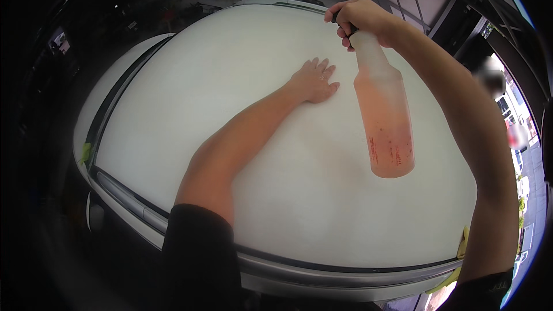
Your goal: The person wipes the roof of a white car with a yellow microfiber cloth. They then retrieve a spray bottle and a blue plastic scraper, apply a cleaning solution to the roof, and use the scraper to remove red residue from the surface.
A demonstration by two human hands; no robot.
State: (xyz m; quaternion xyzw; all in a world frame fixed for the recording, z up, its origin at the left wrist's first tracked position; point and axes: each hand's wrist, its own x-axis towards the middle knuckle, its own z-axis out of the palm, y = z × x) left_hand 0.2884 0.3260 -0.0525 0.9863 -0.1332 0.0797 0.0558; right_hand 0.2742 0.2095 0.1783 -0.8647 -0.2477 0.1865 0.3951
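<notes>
My right hand (366, 18) is closed round the black trigger head of a spray bottle (385, 118), raised above the far right part of a white car roof (230, 69). The bottle is translucent, holds orange-pink liquid and carries red markings low on its side. Its body hangs toward me, slightly tilted. Flat on the roof, left of the bottle, lies my left hand (314, 82), fingers stretched out and apart, with nothing in it. The roof under it looks pale and hazy.
A grey roof rail (345, 276) with dark trim runs along the near edge. Yellow-green cloth or tape (463, 242) sits at the near right corner, and a similar piece (86, 152) at the left. Dark shelving stands behind; blurred figures and vehicles show outside at right.
</notes>
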